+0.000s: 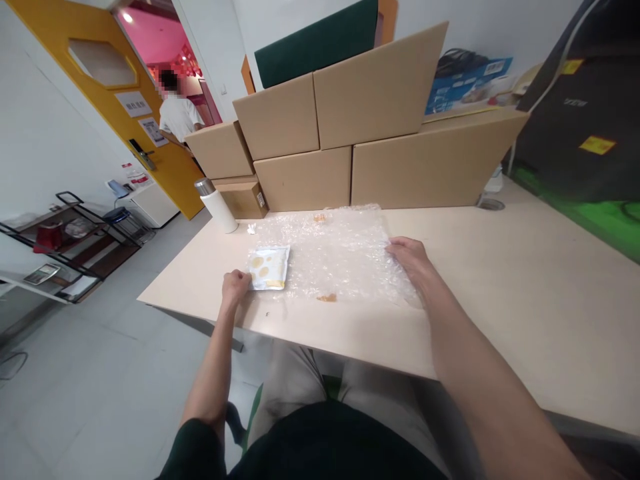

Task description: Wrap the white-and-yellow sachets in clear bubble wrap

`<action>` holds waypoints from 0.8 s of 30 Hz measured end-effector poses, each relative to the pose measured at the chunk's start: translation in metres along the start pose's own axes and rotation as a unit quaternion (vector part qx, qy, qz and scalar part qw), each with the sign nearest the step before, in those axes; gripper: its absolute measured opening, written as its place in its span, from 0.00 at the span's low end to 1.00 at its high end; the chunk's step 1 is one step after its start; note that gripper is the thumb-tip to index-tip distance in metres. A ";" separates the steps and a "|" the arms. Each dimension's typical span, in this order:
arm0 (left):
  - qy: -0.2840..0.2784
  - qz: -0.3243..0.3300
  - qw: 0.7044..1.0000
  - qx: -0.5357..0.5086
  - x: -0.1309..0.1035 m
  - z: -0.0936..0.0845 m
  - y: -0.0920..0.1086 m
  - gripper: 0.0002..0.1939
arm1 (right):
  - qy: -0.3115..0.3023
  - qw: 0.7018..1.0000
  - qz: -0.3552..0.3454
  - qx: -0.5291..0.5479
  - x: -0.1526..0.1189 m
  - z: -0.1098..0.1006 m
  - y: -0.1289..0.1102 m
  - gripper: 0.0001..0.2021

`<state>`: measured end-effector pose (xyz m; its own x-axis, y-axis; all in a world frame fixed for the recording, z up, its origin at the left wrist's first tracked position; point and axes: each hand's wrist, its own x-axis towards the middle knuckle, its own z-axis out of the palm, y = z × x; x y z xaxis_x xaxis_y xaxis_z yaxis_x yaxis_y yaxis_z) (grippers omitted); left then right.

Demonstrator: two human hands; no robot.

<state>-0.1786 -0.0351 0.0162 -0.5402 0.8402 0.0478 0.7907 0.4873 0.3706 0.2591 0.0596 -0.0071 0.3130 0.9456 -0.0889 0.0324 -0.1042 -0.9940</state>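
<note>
A sheet of clear bubble wrap (340, 257) lies spread on the table, with brown tape bits at its far and near edges. On its left end rests a flat white packet (270, 267) with yellow round marks. My left hand (236, 287) is closed at the left edge of the wrap, right beside the packet; its fingertips are partly hidden. Across the sheet, my right hand (410, 258) pinches the right edge of the bubble wrap between thumb and fingers.
A white bottle with a metal cap (216, 205) stands at the table's back left. Several cardboard boxes (303, 180) are stacked along the back, a dark green box (317, 43) on top. Someone in a white shirt (179, 117) is by the yellow door (107, 87).
</note>
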 end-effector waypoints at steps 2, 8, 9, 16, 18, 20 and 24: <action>0.000 0.002 1.000 0.002 -0.001 0.000 -0.001 0.15 | 0.005 1.000 0.008 -0.003 0.000 0.000 -0.001 0.13; -0.004 0.002 1.000 -0.002 -0.010 -0.002 -0.001 0.12 | 0.006 1.000 -0.001 -0.018 0.000 0.001 0.001 0.12; -0.004 0.004 1.000 -0.005 -0.012 -0.002 -0.001 0.11 | 0.004 1.000 -0.004 -0.023 0.000 0.001 0.002 0.12; 0.017 0.012 0.998 -0.051 -0.021 0.001 -0.007 0.10 | 0.050 0.973 -0.146 -0.174 -0.003 -0.004 -0.003 0.15; 0.023 0.010 0.997 -0.071 -0.023 0.001 -0.009 0.13 | 0.089 0.937 -0.253 -0.226 -0.013 0.006 -0.014 0.15; 0.029 0.004 0.996 -0.088 -0.023 0.001 -0.011 0.22 | 0.063 0.908 -0.341 -0.236 -0.032 0.027 -0.026 0.15; 0.025 -0.008 0.994 -0.104 -0.021 -0.001 -0.009 0.23 | -0.178 0.879 -0.393 -0.204 -0.089 0.101 -0.043 0.13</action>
<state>-0.1742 -0.0576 0.0127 -0.5701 0.8172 0.0842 0.7078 0.4366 0.5553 0.1339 0.0112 0.0373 -0.2725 0.8032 0.5297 0.4656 0.5919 -0.6579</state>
